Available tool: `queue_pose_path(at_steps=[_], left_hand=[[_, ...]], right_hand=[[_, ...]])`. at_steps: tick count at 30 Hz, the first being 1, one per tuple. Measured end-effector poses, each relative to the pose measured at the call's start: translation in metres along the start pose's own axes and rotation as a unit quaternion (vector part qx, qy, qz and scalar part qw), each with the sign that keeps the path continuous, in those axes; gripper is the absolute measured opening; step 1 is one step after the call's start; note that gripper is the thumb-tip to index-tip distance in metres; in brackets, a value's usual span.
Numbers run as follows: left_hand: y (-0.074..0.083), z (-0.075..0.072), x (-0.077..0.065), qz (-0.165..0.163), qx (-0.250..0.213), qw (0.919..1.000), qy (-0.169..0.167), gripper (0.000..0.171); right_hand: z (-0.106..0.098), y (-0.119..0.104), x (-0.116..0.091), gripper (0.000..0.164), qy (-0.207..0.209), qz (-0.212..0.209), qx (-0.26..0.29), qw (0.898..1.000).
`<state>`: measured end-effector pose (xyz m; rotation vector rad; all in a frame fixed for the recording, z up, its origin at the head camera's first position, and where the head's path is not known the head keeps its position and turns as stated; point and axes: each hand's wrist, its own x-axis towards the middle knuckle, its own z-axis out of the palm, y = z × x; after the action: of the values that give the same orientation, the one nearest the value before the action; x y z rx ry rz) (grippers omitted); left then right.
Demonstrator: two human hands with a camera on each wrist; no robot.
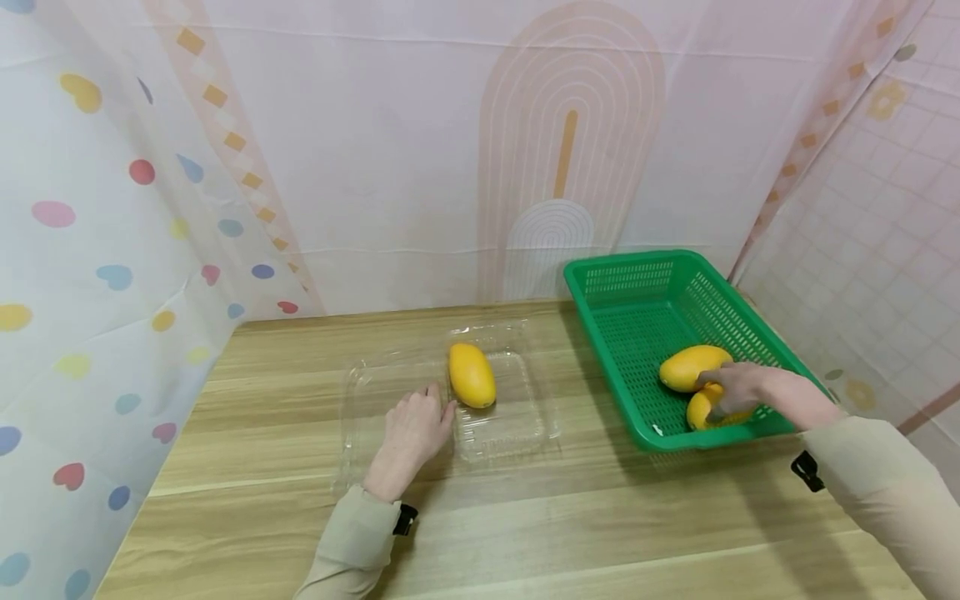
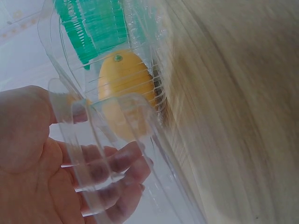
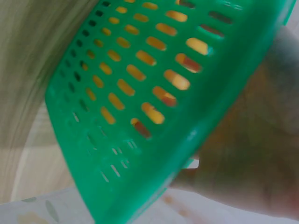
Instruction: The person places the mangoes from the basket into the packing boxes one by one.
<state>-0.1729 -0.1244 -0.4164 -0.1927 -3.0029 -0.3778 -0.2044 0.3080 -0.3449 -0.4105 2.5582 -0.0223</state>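
Note:
My left hand point(image 1: 414, 423) rests on the lid side of a clear plastic clamshell box point(image 1: 501, 442), by the ridge between its two halves. Through the clear wall in the left wrist view, the fingers point(image 2: 128, 163) look loosely bent, with a gap between them and the thumb. One yellow mango point(image 1: 472, 377) lies in the box's right half, just beyond this hand. At the right, my right hand point(image 1: 738, 387) reaches into a green basket point(image 1: 611, 354) and grips the nearer mango point(image 1: 699, 410). Another mango point(image 1: 688, 369) lies against it. The basket wall hides most of this grip in the right wrist view.
Both containers stand on a wood-grain table point(image 1: 247, 433). Behind the table hangs a patterned curtain point(image 1: 390, 167), with a dotted one point(image 1: 97, 333) along the left side and a checked one point(image 1: 885, 225) at the right. The basket's raised rim surrounds the two mangoes.

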Motion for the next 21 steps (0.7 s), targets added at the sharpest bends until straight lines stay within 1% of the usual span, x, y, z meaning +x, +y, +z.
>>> queue_pose_path(at_steps=[2, 6, 10, 14, 21], left_hand=[[0.0, 0.0, 0.0, 0.001, 0.001, 1.0, 0.003, 0.035], [0.001, -0.001, -0.001, -0.002, 0.0, 1.0, -0.001, 0.035], [0.001, -0.001, -0.001, -0.004, -0.004, 1.0, -0.006, 0.036], [0.001, -0.001, -0.001, -0.007, -0.004, 0.9999, -0.01, 0.037], [0.001, 0.0, -0.001, -0.007, -0.006, 0.9999, -0.004, 0.037]], right_hand=[[0.002, 0.002, 0.002, 0.063, -0.013, 0.0, 0.005, 1.0], [0.006, 0.007, 0.006, 0.063, -0.038, -0.014, 0.014, 0.999], [0.011, 0.01, 0.01, 0.063, -0.047, -0.028, 0.03, 0.998], [0.016, 0.013, 0.014, 0.06, -0.037, -0.036, 0.04, 0.998], [0.025, 0.017, 0.021, 0.049, -0.002, -0.043, 0.042, 0.998]])
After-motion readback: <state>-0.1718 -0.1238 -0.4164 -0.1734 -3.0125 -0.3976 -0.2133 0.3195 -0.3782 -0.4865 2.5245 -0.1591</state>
